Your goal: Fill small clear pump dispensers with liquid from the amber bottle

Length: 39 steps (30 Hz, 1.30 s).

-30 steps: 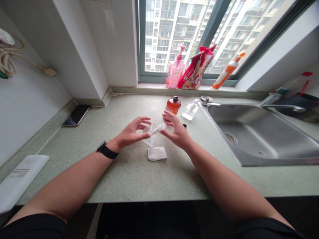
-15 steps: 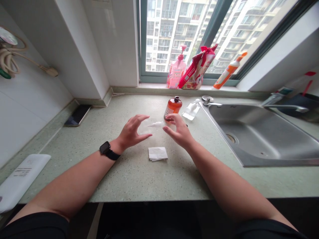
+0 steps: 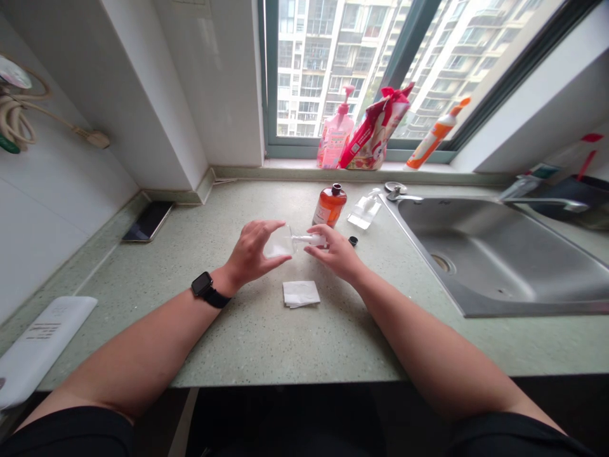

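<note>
My left hand (image 3: 254,249) is wrapped round a clear bottle (image 3: 280,242), which it holds on its side above the counter. From the bottle's neck end a clear and white pump head (image 3: 309,239) points to the right. The fingers of my right hand (image 3: 333,251) are closed on that pump head. Just behind my right hand stands an amber bottle (image 3: 332,204) with an uncapped dark neck. Its likely cap, a small black one (image 3: 353,241), lies to the right. In front of both hands rests a folded white tissue (image 3: 301,294).
A second clear pump bottle (image 3: 365,211) is beside the steel sink (image 3: 514,254) on the right. A phone (image 3: 148,221) and a white flat device (image 3: 45,346) lie at the left. A pink pump bottle (image 3: 334,139), a red bag (image 3: 378,130) and an orange-white bottle (image 3: 436,134) line the windowsill.
My right hand has closed from an open curve onto the pump head. The black cap behind it now shows fully. My left hand has hardly moved.
</note>
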Motion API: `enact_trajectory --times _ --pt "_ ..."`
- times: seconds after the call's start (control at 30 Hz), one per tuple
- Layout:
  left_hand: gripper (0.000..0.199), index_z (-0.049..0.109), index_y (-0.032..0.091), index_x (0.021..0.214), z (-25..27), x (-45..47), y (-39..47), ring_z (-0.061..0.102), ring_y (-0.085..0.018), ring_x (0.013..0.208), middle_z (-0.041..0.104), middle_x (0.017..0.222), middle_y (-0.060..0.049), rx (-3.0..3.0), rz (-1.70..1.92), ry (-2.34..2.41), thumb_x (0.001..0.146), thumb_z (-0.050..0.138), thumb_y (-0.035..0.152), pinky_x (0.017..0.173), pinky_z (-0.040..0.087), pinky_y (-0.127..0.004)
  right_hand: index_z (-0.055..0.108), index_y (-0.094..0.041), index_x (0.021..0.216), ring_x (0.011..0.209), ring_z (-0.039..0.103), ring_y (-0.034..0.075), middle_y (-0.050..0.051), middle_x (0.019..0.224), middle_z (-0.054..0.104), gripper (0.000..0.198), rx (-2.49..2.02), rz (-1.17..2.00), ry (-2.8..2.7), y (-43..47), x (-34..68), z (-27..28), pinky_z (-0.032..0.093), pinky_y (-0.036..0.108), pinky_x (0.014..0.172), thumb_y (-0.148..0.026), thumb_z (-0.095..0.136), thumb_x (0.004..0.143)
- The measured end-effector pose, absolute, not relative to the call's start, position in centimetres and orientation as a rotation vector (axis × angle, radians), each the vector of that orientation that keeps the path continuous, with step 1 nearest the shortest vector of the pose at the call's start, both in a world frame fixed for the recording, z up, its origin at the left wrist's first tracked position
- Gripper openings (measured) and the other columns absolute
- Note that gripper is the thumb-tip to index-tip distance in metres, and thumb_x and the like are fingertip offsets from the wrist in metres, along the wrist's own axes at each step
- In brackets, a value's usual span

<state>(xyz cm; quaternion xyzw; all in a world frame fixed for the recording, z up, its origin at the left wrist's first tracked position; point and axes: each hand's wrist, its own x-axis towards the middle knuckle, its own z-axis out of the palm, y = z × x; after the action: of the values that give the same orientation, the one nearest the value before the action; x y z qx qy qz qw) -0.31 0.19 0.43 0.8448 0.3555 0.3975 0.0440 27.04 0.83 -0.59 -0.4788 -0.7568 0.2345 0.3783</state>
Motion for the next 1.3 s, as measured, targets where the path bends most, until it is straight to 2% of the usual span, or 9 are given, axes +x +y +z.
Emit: enact_trajectory --times 0.17,0.23,0.43,0.57,0.67,0.8,0.97,1.17,1.3 --pt "0.068 0.057 0.025 0.151 0.1 -0.2 0.3 0.068 -0.035 0.129 0.074 0.139 -0.014 2.599 1.222 1.037 0.095 0.082 0.054 0.115 0.046 -0.051 0.069 -0.025 0.118 0.106 0.078 0.028 0.009 0.115 0.081 0.026 -1.194 0.371 -2.019 0.4 26.8 -0.2 0.062 0.045 0.094 -0.032 0.075 0.094" --pt "0.068 0.056 0.024 0.151 0.1 -0.3 0.3 0.068 -0.035 0.128 0.074 0.139 -0.014 2.596 1.233 1.042 0.095 0.082 0.054 0.115 0.047 -0.051 0.069 -0.026 0.118 0.105 0.079 0.028 0.008 0.115 0.082 0.025 -1.226 0.321 -2.045 0.4 27.1 -0.1 0.061 0.044 0.092 -0.030 0.075 0.094" --pt "0.066 0.056 0.025 0.150 0.3 -0.7 0.4 0.068 -0.034 0.127 0.074 0.139 -0.014 2.599 1.247 1.101 0.096 0.081 0.054 0.116 0.047 -0.052 0.070 -0.026 0.118 0.100 0.078 0.028 0.008 0.115 0.083 0.023 -1.364 0.224 -2.154 0.8 28.3 0.3 0.059 0.042 0.087 -0.031 0.073 0.097" --pt "0.066 0.056 0.026 0.150 0.2 -0.9 0.6 0.068 -0.034 0.128 0.073 0.140 -0.013 2.577 1.238 1.172 0.096 0.081 0.054 0.117 0.048 -0.053 0.074 -0.027 0.115 0.107 0.077 0.028 0.007 0.121 0.083 0.022 -1.360 0.212 -2.139 1.4 30.1 1.6 0.059 0.043 0.093 -0.022 0.073 0.093" --pt "0.067 0.055 0.026 0.151 0.1 -1.0 0.7 0.068 -0.035 0.128 0.072 0.141 -0.013 2.574 1.250 1.171 0.096 0.082 0.053 0.118 0.048 -0.054 0.078 -0.027 0.111 0.107 0.078 0.028 0.006 0.117 0.084 0.020 -1.400 0.223 -2.075 2.0 32.6 3.1 0.060 0.044 0.097 -0.023 0.075 0.091" --pt "0.066 0.053 0.027 0.153 -0.1 -0.9 0.8 0.067 -0.034 0.131 0.071 0.144 -0.013 2.589 1.273 1.141 0.097 0.081 0.049 0.120 0.050 -0.055 0.082 -0.026 0.110 0.108 0.079 0.028 0.006 0.114 0.085 0.028 -1.598 0.224 -1.936 2.7 36.6 4.6 0.060 0.044 0.099 -0.018 0.079 0.084" --pt "0.063 0.050 0.027 0.156 -0.2 -0.9 1.0 0.066 -0.034 0.135 0.068 0.145 -0.014 2.603 1.304 1.098 0.101 0.076 0.044 0.119 0.053 -0.055 0.083 -0.023 0.116 0.105 0.079 0.028 0.007 0.112 0.084 0.040 -1.885 0.384 -1.858 3.3 40.3 4.4 0.061 0.045 0.101 -0.013 0.084 0.077" --pt "0.065 0.048 0.028 0.157 -0.3 -1.1 1.3 0.065 -0.035 0.136 0.066 0.147 -0.013 2.617 1.270 1.120 0.100 0.076 0.042 0.121 0.054 -0.057 0.082 -0.025 0.122 0.108 0.079 0.028 0.007 0.114 0.084 0.048 -1.949 0.449 -1.993 3.6 41.8 3.5 0.062 0.041 0.098 -0.014 0.087 0.075" --pt "0.066 0.048 0.029 0.158 -0.3 -1.2 1.4 0.065 -0.035 0.136 0.066 0.147 -0.013 2.628 1.290 1.098 0.100 0.076 0.042 0.121 0.054 -0.057 0.083 -0.026 0.120 0.102 0.080 0.028 0.008 0.114 0.084 0.050 -1.989 0.453 -1.999 3.9 41.9 3.0 0.063 0.040 0.093 -0.011 0.088 0.073"
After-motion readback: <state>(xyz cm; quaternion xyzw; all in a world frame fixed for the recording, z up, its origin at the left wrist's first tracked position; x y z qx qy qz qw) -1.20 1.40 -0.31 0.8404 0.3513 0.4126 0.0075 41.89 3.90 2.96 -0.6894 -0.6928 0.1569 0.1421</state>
